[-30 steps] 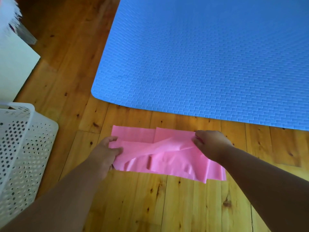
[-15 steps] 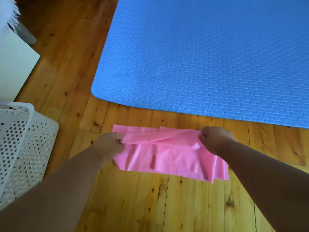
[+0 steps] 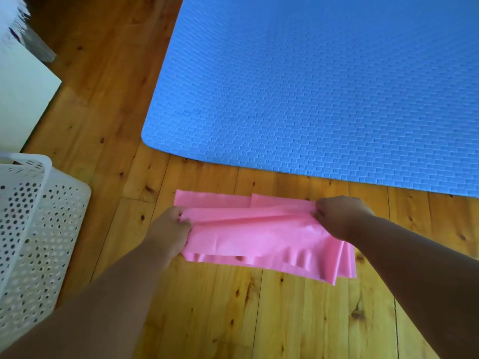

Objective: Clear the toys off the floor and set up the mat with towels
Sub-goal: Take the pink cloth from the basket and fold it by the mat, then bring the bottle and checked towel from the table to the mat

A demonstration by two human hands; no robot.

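Towel between left hand, right hand

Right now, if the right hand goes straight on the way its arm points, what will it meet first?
Probably the pink cloth it already pinches; the right hand points toward the left hand, which grips the opposite end.

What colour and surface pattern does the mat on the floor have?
The mat is blue with an embossed brick-like weave texture, seen clearly in the head view.
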